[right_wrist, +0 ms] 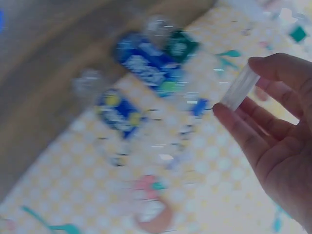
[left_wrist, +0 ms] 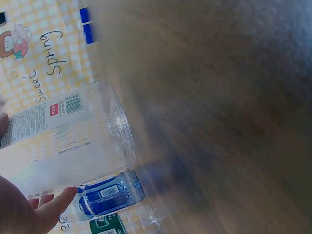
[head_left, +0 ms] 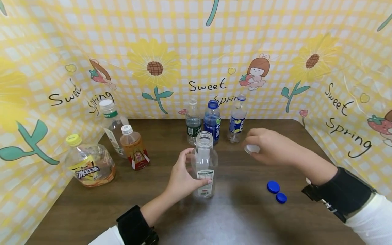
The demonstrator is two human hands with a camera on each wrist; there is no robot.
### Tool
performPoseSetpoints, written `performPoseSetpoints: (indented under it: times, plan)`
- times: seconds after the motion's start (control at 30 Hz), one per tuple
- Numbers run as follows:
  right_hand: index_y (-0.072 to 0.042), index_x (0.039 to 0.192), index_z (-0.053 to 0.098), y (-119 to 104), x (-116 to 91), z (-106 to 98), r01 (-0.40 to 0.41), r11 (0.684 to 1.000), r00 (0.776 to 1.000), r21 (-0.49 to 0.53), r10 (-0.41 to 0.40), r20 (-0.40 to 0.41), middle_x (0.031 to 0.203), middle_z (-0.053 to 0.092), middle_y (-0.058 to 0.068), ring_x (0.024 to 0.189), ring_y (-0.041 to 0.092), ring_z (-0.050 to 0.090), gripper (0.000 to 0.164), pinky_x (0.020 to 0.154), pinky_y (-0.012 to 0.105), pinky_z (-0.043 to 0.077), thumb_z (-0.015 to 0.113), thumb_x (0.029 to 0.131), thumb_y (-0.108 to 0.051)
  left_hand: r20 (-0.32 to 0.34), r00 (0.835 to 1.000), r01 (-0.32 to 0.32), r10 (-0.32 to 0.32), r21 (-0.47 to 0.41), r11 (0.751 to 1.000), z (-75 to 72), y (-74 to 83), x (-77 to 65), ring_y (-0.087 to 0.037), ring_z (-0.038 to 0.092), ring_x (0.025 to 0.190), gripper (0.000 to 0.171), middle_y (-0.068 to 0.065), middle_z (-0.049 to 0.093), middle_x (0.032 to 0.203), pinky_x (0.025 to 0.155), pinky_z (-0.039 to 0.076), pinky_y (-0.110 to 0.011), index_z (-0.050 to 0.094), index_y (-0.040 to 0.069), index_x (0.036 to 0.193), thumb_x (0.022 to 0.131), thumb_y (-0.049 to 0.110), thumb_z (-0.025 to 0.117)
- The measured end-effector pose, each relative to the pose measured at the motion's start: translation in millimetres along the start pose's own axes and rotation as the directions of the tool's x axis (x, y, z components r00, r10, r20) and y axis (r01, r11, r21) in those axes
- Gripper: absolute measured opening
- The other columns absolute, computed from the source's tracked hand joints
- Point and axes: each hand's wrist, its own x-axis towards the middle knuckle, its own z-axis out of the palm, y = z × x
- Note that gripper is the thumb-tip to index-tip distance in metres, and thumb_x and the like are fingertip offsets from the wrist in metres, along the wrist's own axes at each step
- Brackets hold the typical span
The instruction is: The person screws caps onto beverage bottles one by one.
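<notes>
Clear bottle (head_left: pixel 204 163), uncapped, upright, frame centre | left hand (head_left: pixel 182 177): gripping it | right hand (head_left: pixel 271 146): pinching white cap (head_left: pixel 252 148), right of bottle, apart

On brown table (head_left: pixel 239 211): upright bottles (head_left: pixel 212 122), two blue caps (head_left: pixel 273 186).

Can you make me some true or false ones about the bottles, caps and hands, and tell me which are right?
1. The left hand holds a clear bottle. True.
2. The right hand holds a blue cap. False: it holds a white cap.
3. Two blue caps lie on the table. True.
4. The clear bottle in the left hand has a cap on. False: its mouth is uncovered.
5. The yellow-capped bottle stands on the person's left side of the table. True.
</notes>
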Motion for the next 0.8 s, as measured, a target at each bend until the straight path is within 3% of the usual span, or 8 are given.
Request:
performPoseSetpoints:
  times: [0.3,0.47,0.67,0.8]
  plan:
    - [-0.005,0.106,0.069,-40.4,62.4,-42.6,0.154,0.986,0.987,0.068,-0.151,-0.052,0.107,0.063,0.006,0.093,0.020,0.060,0.027,0.071,0.034,0.053,0.075,0.080,-0.002,0.007,1.000,-0.010,0.011,-0.018,1.000,0.9,0.5,1.4,-0.023,0.054,0.109,0.100,-0.005,0.055,0.117,0.086,0.054,-0.042,0.038,0.016,0.138,0.057,0.018,0.096]
    - [-0.004,0.107,0.070,-51.5,85.0,-49.2,0.180,0.979,0.983,0.094,-0.182,0.016,0.105,0.064,0.004,0.092,0.019,0.059,0.025,0.074,0.033,0.051,0.072,0.082,-0.003,0.004,0.999,-0.042,0.042,-0.027,0.999,2.8,-2.1,3.3,-0.020,0.054,0.106,0.099,-0.003,0.057,0.114,0.081,0.054,-0.037,0.039,0.014,0.137,0.056,0.019,0.096]
    - [-0.003,0.107,0.070,-53.7,103.0,-45.0,0.181,0.978,0.977,0.106,-0.191,0.097,0.101,0.064,0.005,0.081,0.017,0.057,0.026,0.071,0.032,0.051,0.070,0.081,-0.001,0.006,1.000,-0.028,0.028,-0.028,0.999,2.4,-3.8,2.9,-0.018,0.054,0.104,0.099,-0.002,0.056,0.114,0.081,0.053,-0.036,0.039,0.015,0.137,0.056,0.018,0.096]
    - [-0.003,0.109,0.070,-53.8,108.9,-42.9,0.163,0.982,0.971,0.097,-0.177,0.160,0.104,0.064,0.006,0.086,0.018,0.060,0.027,0.074,0.034,0.052,0.072,0.081,-0.005,0.018,1.000,-0.011,0.011,-0.039,0.999,3.7,-3.6,2.7,-0.022,0.054,0.106,0.099,-0.003,0.056,0.115,0.084,0.053,-0.040,0.038,0.016,0.137,0.056,0.017,0.096]
